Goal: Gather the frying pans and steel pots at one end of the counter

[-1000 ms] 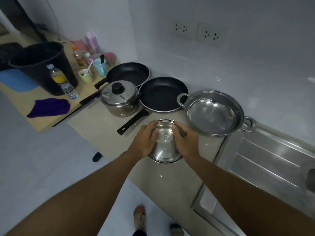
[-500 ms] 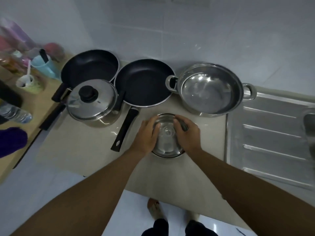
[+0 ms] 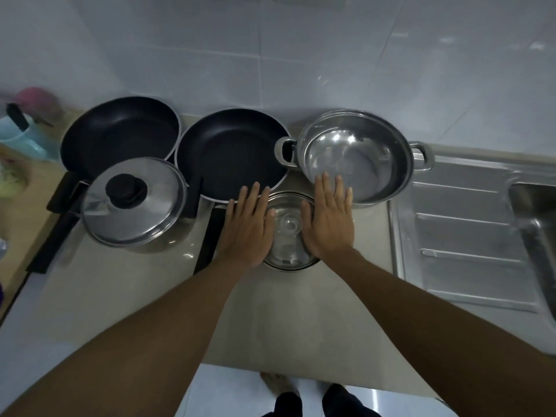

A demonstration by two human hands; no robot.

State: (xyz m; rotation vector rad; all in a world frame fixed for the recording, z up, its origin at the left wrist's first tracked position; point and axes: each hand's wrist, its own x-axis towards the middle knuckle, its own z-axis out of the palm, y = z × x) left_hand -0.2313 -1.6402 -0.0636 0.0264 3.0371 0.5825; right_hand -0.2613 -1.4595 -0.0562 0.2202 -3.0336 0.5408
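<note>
the small steel pot [image 3: 288,236], lid on, stands on the counter [image 3: 144,296] near the front edge, tucked into the gap just below the middle frying pan [image 3: 231,152] and the wide open steel pot [image 3: 358,155]. half a second ago both hands were curled round its sides; now the fingers have straightened and the grip is gone. the left hand [image 3: 248,227] lies flat along the pot's left side and the right hand [image 3: 329,218] along its right, fingers pointing at the wall, hands apart with the lid showing between them. the thumb edges overlap the rim, but i cannot tell whether they rest on it or hover just above. i read that as the pot having been set down and let go, so this piece looks placed. around it the group is tight: the middle pan's handle runs down just left of the left hand, the lidded steel pot [image 3: 132,203] sits further left in front of the second frying pan [image 3: 120,130], and the wide pot sits beside the steel drainboard [image 3: 466,236]. all five pieces appear clustered at this end of the counter, so the gathering seems close to done. a blue cup [image 3: 27,142] stands off at the far left.
</note>
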